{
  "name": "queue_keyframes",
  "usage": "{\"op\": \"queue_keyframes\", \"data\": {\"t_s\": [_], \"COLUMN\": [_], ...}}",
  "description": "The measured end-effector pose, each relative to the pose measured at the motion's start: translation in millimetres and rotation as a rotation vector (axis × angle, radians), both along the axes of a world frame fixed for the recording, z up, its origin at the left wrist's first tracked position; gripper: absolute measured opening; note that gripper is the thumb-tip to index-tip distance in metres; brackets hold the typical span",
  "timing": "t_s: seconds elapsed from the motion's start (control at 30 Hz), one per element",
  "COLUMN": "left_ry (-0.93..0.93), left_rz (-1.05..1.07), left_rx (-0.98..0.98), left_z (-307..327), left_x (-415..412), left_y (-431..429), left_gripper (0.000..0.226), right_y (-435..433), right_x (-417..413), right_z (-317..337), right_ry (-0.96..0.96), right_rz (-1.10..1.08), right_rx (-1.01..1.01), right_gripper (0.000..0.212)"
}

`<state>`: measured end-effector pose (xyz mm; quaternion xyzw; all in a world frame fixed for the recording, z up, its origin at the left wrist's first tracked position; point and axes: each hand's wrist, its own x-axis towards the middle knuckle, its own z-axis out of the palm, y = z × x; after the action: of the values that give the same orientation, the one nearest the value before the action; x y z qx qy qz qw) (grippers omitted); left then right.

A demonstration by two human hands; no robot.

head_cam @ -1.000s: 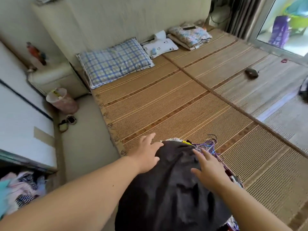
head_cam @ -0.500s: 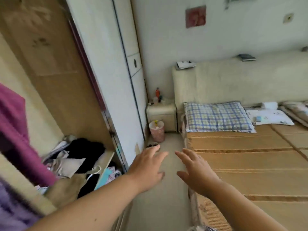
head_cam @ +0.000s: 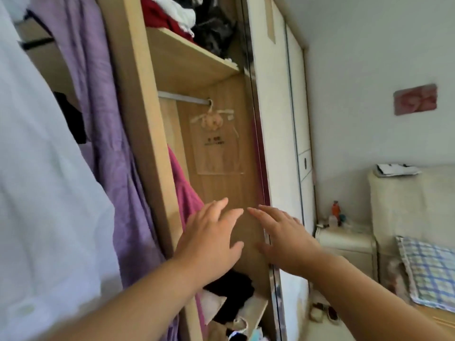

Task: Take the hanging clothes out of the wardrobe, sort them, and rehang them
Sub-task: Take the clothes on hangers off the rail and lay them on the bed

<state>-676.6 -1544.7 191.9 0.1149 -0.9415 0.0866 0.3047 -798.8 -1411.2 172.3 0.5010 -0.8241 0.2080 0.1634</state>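
Observation:
I face the open wooden wardrobe (head_cam: 138,99). A white garment (head_cam: 41,193) and a purple garment (head_cam: 103,134) hang at the left, a magenta garment (head_cam: 182,190) just past the wooden divider. The hanging rail (head_cam: 184,97) in the right section carries only a small clear bag with a beige sachet (head_cam: 214,136). My left hand (head_cam: 211,239) and my right hand (head_cam: 285,239) are stretched out side by side in front of that section, fingers straight, holding nothing.
Folded clothes lie on the top shelf (head_cam: 189,57) and a loose pile (head_cam: 231,301) on the lower shelf. A white sliding door (head_cam: 278,143) stands at the right, then a bedside table (head_cam: 344,242), shoes (head_cam: 322,313) on the floor and a checked pillow (head_cam: 430,274).
My view swung from the bed, where both hands rested on a dark heap of clothes with hangers, left and up to the wardrobe. Both hands came off the heap, holding nothing.

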Motion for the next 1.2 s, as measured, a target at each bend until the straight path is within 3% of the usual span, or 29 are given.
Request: {"op": "queue_keyframes", "data": {"t_s": [0.33, 0.63, 0.87, 1.0, 1.2], "left_ry": [0.270, 0.538, 0.554, 0.511, 0.502], "left_rz": [0.226, 0.480, 0.684, 0.916, 1.094], "left_rx": [-0.225, -0.367, -0.501, -0.633, -0.797], "left_z": [100, 142, 197, 225, 229], "left_x": [21, -10, -29, -44, -56], "left_y": [-49, -91, -91, -92, -91], "left_gripper": [0.061, 0.076, 0.079, 0.080, 0.078], "right_y": [-96, -184, -248, -283, -339], "right_x": [-8, -55, -89, -87, -72], "right_z": [95, 144, 191, 223, 245], "right_ry": [0.046, 0.022, -0.030, -0.130, -0.255], "right_rz": [0.207, 0.522, 0.720, 0.819, 0.863], "right_rx": [-0.280, -0.343, -0.358, -0.404, -0.369], "right_gripper": [0.070, 0.062, 0.058, 0.047, 0.039]}}
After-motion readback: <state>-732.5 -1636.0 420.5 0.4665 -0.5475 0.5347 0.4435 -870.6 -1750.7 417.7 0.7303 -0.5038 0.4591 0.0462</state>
